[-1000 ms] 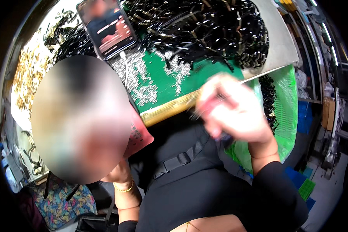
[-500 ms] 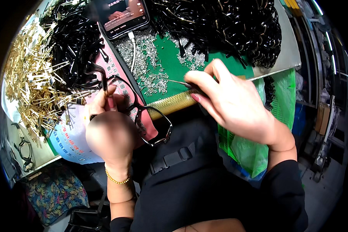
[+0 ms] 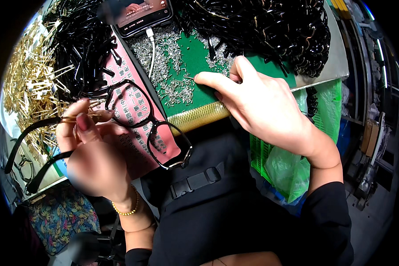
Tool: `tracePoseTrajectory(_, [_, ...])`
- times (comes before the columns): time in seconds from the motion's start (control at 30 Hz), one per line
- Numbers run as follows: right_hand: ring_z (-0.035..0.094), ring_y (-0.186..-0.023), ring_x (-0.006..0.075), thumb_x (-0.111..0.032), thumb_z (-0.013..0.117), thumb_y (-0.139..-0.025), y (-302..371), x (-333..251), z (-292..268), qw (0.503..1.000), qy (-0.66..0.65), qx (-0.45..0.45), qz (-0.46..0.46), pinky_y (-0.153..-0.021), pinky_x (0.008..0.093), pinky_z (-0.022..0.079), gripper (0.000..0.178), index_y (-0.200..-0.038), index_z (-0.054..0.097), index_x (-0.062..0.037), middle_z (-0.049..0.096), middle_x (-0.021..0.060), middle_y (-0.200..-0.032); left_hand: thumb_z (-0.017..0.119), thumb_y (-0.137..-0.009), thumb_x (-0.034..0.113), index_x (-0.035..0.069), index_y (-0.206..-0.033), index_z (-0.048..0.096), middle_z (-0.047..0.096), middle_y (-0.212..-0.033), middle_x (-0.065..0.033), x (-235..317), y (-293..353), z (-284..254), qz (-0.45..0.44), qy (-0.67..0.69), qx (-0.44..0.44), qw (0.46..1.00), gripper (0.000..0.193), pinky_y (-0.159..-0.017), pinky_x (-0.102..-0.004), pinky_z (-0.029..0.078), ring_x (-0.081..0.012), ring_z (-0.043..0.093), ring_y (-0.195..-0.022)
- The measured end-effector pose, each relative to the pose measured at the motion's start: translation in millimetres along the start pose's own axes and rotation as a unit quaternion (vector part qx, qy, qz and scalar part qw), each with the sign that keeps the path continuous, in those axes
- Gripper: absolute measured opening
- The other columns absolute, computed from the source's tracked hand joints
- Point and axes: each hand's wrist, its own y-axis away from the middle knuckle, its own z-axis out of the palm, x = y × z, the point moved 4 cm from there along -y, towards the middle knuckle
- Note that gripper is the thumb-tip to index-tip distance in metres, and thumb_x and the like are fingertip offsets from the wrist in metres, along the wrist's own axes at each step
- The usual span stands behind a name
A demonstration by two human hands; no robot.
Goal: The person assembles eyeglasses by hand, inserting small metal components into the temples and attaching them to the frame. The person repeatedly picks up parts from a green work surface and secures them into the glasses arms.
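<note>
Containers: one green basket (image 3: 258,163), right of the green mat (image 3: 201,96) and lower than it. In it, a crumpled translucent green bag (image 3: 290,170); a dark bunch (image 3: 311,99) shows at the basket's far end.

Hands, two. Left hand (image 3: 82,137), left of the mat, carries one black eyeglass frame (image 3: 151,120): two lens rims, two temples. Rims hang between hand and mat, over one pink printed sheet (image 3: 119,66); temples point away from the mat. Fingers curl round the temple end, thumb laid close against them; a blurred patch covers the palm. One beaded gold bracelet (image 3: 127,212) at the wrist.

Right hand (image 3: 264,104), over the mat's near right part. Index finger stretched out, its tip at the edge of the silver pins (image 3: 170,91); remaining fingers bent under. Cannot tell whether thumb and fingers pinch anything.

Pins: two main patches on the mat, too many to count. At the mat's far left corner, one phone (image 3: 142,17), one white cable (image 3: 152,51). Heaps, uncountable: black frames (image 3: 270,31) on the mat's far side; black temple pieces (image 3: 82,40) left of it; gold pieces (image 3: 29,84) farther left. One gold mesh-patterned bar (image 3: 199,119) along the mat's near edge.
</note>
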Motion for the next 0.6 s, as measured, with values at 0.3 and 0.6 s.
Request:
tracePoseTrajectory(0.3, [0.063,-0.064,0.0255,-0.01,0.063,-0.09,-2,-10,-2,0.997,0.059,-0.004,-0.04,-0.054,0.0381,0.053,0.062,-0.146,0.054,-0.0339,0.051,0.0081,-0.091,0.054,-0.105,0.005,-0.004,-0.12,0.058,0.066,-0.109,-0.0128,-7,-22,15,-0.087,0.022,-0.122,0.988,0.018,-0.06,-0.0224,0.057,-0.0114,0.067,-0.069])
tracePoseTrajectory(0.6, [0.064,-0.071,0.0233,-0.009,0.065,-0.083,-8,-37,2,0.986,-0.023,-0.072,-0.151,-0.052,0.0343,0.049,0.067,-0.144,0.056,-0.0347,0.052,0.0068,-0.088,0.055,-0.105,0.007,-0.001,-0.117,0.059,0.072,-0.104,-0.0097,-4,1,11,-0.159,-0.02,-0.252,0.954,0.015,-0.061,-0.0178,0.056,-0.0088,0.069,-0.078])
